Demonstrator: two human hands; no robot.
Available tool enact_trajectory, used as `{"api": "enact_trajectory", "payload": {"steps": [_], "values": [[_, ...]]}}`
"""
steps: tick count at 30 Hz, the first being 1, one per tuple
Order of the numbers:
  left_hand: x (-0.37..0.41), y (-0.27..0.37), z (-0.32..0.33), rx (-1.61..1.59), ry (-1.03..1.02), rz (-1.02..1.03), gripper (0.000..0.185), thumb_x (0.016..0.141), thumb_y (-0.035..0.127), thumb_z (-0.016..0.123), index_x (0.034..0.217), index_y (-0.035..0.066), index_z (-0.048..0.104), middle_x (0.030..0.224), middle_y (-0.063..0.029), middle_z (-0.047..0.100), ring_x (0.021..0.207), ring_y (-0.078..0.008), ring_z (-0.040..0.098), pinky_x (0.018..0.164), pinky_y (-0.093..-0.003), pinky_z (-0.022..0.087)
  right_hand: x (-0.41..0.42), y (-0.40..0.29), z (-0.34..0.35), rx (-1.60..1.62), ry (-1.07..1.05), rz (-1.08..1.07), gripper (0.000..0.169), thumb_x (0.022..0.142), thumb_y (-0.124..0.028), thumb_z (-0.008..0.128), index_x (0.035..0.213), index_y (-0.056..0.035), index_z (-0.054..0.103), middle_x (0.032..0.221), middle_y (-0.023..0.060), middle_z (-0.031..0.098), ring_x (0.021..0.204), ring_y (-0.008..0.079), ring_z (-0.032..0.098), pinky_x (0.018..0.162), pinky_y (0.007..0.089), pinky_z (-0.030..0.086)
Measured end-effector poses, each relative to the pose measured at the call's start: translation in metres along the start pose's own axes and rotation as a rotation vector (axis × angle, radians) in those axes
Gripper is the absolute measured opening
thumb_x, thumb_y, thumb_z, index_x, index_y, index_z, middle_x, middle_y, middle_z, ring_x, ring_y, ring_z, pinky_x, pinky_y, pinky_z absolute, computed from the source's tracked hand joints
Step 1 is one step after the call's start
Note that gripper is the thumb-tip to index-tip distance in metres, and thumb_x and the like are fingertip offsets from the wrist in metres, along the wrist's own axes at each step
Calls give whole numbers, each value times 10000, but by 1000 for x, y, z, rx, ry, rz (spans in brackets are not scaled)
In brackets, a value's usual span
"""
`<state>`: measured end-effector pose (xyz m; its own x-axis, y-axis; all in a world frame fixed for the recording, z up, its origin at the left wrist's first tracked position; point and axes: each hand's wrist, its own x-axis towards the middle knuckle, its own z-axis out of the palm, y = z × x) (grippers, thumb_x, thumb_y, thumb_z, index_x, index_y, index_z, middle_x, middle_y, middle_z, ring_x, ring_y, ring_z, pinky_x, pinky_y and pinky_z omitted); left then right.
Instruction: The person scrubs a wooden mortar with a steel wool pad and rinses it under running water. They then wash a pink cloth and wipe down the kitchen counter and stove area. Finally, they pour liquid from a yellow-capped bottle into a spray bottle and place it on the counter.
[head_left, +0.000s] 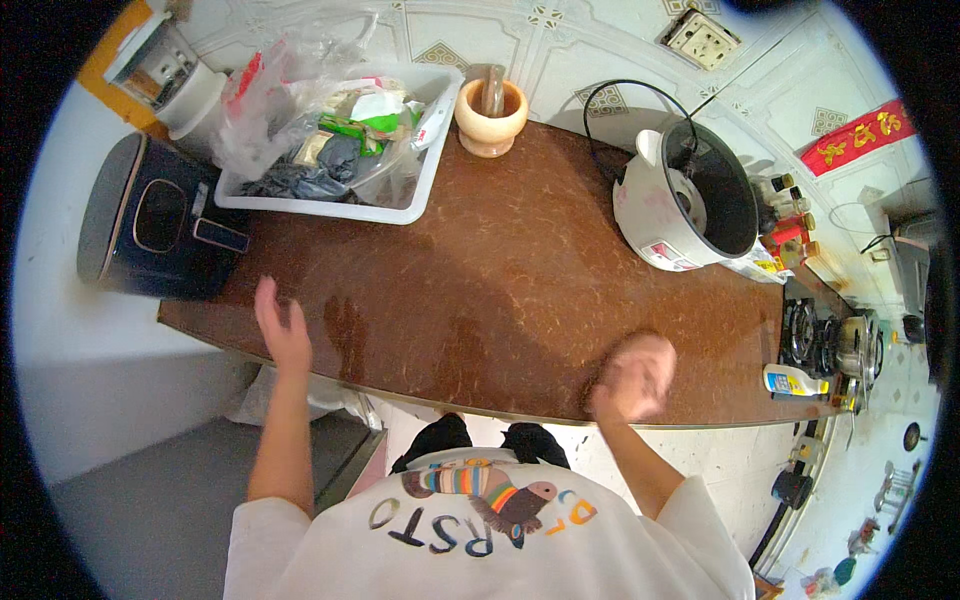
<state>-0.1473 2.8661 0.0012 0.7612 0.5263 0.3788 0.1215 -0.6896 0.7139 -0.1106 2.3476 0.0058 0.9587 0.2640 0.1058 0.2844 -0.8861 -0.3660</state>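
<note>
Over the left part of a brown marbled countertop (480, 300) is my left hand (285, 330), with thumb and fingers apart and nothing in it. It is nearest to a black air fryer (161, 225) whose handle points towards the counter's middle. My right hand (637, 379) hovers by the counter's front edge on the right, blurred by motion. Its fingers cannot be made out, and no object shows in it. Beyond it, at the back right, a white rice cooker body (652, 214) stands lidless, with its heating plate (688, 199) visible inside and a black cord looped over it.
A white plastic tray (322, 208) of bags and packets stands at the back left, beside a wooden mortar (491, 131) with its pestle (493, 90). Seasoning bottles (791, 232), a gas stove (802, 334), a steel pot (855, 345) and a white bottle (791, 381) are far right.
</note>
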Motion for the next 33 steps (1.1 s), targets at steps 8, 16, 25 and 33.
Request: {"api": "enact_trajectory", "payload": {"steps": [8,16,25,33], "values": [[-113,8,-15,93,-324,-117,383,791,16,512,1174,15,491,1270,-155,440,1207,-321,385,1021,-409,283,275,-39,143,-332,218,-205,568,826,-323,490,1286,-5,386,1346,215,347,1229,371,346,1030,459,256],[-190,-30,-43,100,-101,-274,272,811,52,519,1079,15,551,1159,-142,537,1142,-309,455,988,-410,324,355,-28,161,-323,251,-269,396,836,-252,524,1187,-71,500,1269,200,450,1120,353,457,937,435,373],[-235,-27,-59,74,-11,-458,292,761,-4,550,1050,36,566,1118,-149,552,1095,-312,489,952,-394,363,113,-221,156,-11,-244,-859,489,691,-242,656,1117,-51,510,1168,204,456,1090,406,409,949,547,279],[-329,-21,-106,38,70,-849,234,800,55,535,1027,57,591,1049,-143,597,1013,-299,547,885,-371,418,127,-473,276,261,-240,-1358,453,746,-226,593,1134,-11,499,1222,201,438,1152,399,386,996,491,274]]}}
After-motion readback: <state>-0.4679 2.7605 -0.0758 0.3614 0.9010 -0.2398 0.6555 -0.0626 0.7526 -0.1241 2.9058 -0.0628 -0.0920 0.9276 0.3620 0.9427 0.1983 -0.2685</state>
